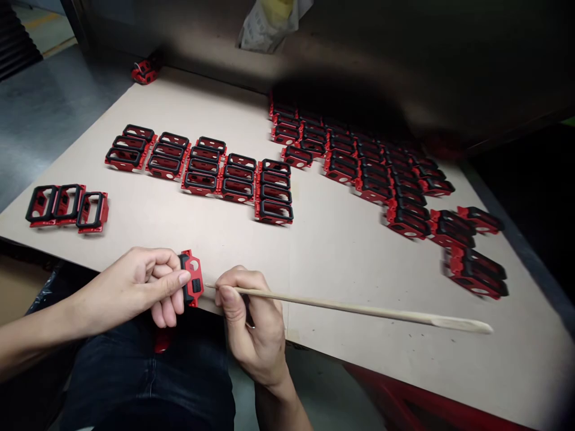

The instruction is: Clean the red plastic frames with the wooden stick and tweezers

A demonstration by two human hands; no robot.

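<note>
Near the front edge of the table, my left hand [153,284] pinches a small red and black plastic frame [194,272] between thumb and fingers. The frame is held on edge, and a round hole and a black insert show on its red side. My right hand [254,317] grips a thin wooden stick [350,306] like a pen. The stick's fine tip points at the frame, close to its red edge; I cannot tell whether they touch. Its thicker, pale end reaches far to the right over the table.
Several like frames [206,164] stand in short rows mid-table, and three [67,203] sit at the left. A larger batch [372,161] fills the back right. Red parts [146,70] lie at the far left corner. A plastic bag [272,24] hangs on the dark panel behind.
</note>
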